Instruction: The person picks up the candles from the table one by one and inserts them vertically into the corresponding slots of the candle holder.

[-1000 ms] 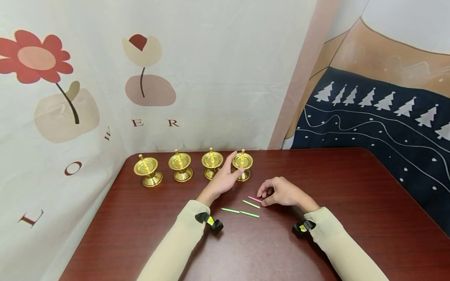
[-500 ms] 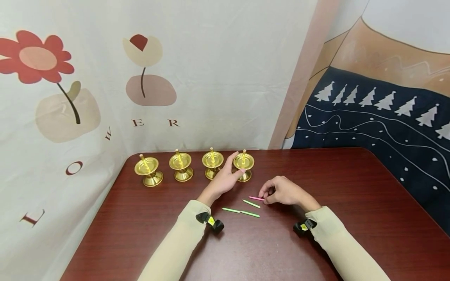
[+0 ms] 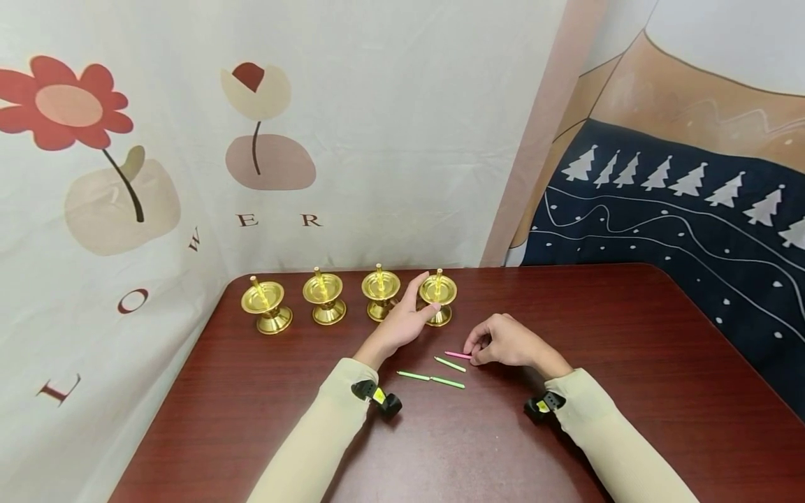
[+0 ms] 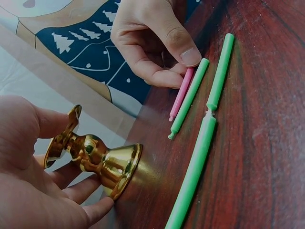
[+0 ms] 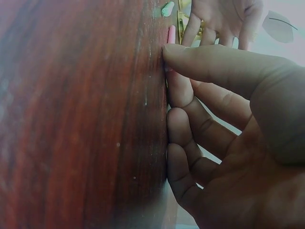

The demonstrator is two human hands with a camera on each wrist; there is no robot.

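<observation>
My left hand (image 3: 402,323) holds the rightmost brass candle holder (image 3: 442,295). In the left wrist view its thumb lies at the dish of this candle holder (image 4: 90,152), with the fingers around the far side. The holder's foot is on the table, and a short upright post rises from its dish. My right hand (image 3: 508,342) pinches one end of a thin pink candle (image 3: 457,355) between thumb and fingers, low at the table. In the right wrist view the pink candle (image 5: 171,34) is mostly hidden by the thumb. A green candle (image 3: 449,364) lies just beside the pink one.
Two more green candles (image 3: 448,383) lie nearly end to end, nearer to me. Three other brass candle holders (image 3: 323,293) stand in a row to the left along the back of the dark red table (image 3: 440,447). Printed cloth (image 3: 390,161) hangs behind the table.
The candle holder at my left hand has shifted slightly right with the hand. My right hand has shifted slightly, and its fingertips have closed further on the pink candle's end.
</observation>
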